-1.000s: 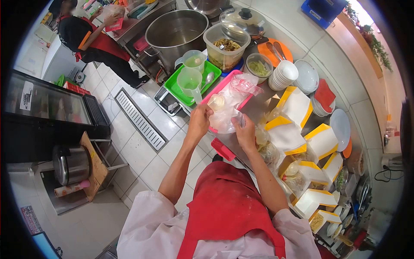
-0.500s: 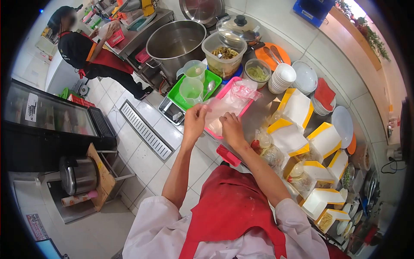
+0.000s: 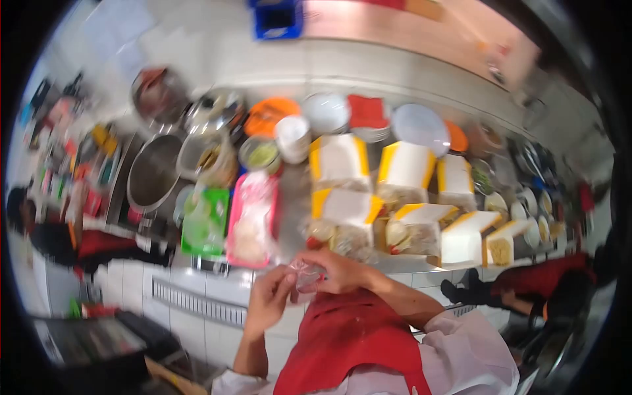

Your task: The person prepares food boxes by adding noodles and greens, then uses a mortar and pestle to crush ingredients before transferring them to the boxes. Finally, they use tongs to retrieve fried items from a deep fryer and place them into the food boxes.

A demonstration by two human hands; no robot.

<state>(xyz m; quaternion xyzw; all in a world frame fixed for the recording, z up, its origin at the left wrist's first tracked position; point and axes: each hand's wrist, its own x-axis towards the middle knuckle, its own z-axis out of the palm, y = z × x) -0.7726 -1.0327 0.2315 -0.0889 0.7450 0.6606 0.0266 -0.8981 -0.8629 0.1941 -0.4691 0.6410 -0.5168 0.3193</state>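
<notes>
Between my two hands, just in front of the red apron, is a small clear plastic bag [image 3: 307, 275]. My left hand [image 3: 268, 296] pinches its left side. The fingers of my right hand [image 3: 336, 271] are closed on its right side. Beyond them lies a pink tray [image 3: 274, 209] with whitish plastic bags [image 3: 253, 227] in it. Right of the tray, open white and yellow boxes [image 3: 345, 207] stand in two rows, some with bagged food inside. The view is blurred by motion.
Left of the pink tray are a green tray [image 3: 205, 230], a large pot [image 3: 153, 172] and a tub of food [image 3: 207, 158]. Bowls [image 3: 326, 113] and plates [image 3: 420, 130] line the back. One person [image 3: 52, 243] is at the left, another [image 3: 546, 286] at the right.
The view has swung to the right, showing the second person. My hands have come closer together and nearer the apron, with the clear plastic now gathered between them.
</notes>
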